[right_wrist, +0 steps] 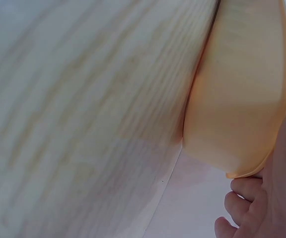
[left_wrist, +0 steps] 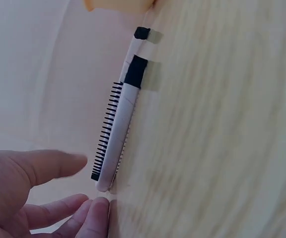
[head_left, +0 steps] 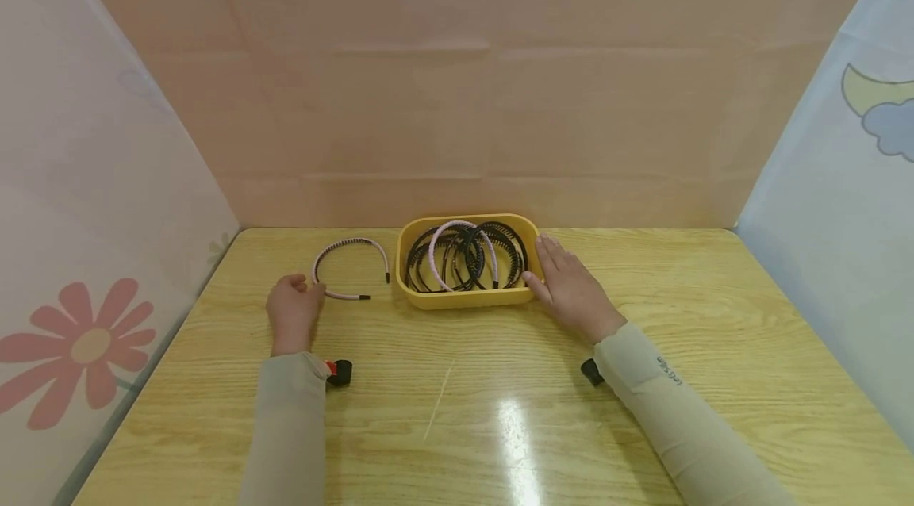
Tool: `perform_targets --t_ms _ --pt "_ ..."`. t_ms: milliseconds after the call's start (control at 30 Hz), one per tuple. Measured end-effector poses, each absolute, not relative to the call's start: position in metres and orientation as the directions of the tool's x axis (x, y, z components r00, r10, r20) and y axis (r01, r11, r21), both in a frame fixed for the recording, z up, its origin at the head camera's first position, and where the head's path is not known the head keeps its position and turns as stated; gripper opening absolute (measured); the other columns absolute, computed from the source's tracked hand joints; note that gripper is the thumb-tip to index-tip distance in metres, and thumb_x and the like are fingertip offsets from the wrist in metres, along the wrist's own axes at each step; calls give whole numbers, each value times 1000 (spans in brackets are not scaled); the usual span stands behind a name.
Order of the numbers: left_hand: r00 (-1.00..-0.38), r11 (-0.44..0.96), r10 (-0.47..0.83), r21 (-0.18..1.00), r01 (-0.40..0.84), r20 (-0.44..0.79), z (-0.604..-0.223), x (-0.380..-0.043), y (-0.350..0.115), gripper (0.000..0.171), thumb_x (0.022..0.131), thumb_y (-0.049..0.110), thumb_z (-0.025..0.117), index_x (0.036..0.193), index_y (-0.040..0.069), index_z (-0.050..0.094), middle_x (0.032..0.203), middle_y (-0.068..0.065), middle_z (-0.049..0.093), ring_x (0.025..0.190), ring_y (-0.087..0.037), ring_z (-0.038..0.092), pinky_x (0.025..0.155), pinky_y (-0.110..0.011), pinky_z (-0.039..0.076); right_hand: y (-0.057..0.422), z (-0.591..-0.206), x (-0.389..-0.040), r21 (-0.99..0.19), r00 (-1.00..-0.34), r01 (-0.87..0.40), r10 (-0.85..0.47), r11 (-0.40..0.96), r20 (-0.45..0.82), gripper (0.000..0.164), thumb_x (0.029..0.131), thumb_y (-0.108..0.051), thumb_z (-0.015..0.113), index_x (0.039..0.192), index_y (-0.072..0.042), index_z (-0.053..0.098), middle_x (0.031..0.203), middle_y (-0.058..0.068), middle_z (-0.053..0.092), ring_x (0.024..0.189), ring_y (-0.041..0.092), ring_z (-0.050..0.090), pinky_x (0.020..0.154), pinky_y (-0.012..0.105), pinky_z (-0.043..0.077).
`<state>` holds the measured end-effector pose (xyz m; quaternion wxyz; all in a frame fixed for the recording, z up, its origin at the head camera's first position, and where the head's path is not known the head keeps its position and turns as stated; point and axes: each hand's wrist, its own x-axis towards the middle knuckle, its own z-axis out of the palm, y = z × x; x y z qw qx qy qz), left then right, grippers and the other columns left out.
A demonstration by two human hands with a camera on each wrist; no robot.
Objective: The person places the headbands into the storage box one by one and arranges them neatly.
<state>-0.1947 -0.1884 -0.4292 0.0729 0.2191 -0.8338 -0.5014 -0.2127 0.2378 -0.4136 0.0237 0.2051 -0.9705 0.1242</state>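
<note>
A pale pink headband (head_left: 350, 242) with dark comb teeth and black tips lies on the table. My left hand (head_left: 293, 312) is at its left end, with thumb and fingers apart around the curved part in the left wrist view; whether a fingertip touches it is unclear. To the right stands a yellow plastic basket (head_left: 464, 300) holding several black headbands (head_left: 512, 236) and a pink headband (head_left: 437, 243). My right hand (head_left: 574, 292) holds the basket's right end, thumb over the rim and fingers laid along the outside.
The wooden table (head_left: 457, 379) meets a tan backdrop (head_left: 471, 109) just behind the basket. Printed side panels stand at left, with a pink flower (head_left: 90, 346), and at right. Black straps (head_left: 343, 373) show at both wrists.
</note>
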Motion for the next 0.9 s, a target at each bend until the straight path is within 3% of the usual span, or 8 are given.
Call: perform_targets --t_ms 367,633,900 --pt "-907 450 -387 826 -341 -163 -431 -197 -189 62 97 19 64 143 -15 43 140 -36 50 128 -49 49 105 -57 45 238 -414 -215 -218 -911 -412 -399 884 103 74 111 -43 36 158 9 15 167 22 13 154 39 12 123 56 15" --pt "-918 611 -386 720 -329 -91 -429 -198 -192 56 92 12 63 134 -22 50 131 -40 55 123 -52 53 102 -57 48 239 -415 -215 -216 -913 -409 -398 887 93 74 111 -44 35 158 9 15 167 23 13 154 39 12 123 56 15" --pt "-922 661 -379 672 -334 -85 -425 -193 -194 48 88 7 61 125 -24 57 126 -42 56 114 -53 57 99 -60 49 239 -416 -215 -210 -913 -408 -396 889 97 74 111 -45 34 158 9 16 167 23 13 154 39 13 123 55 15"
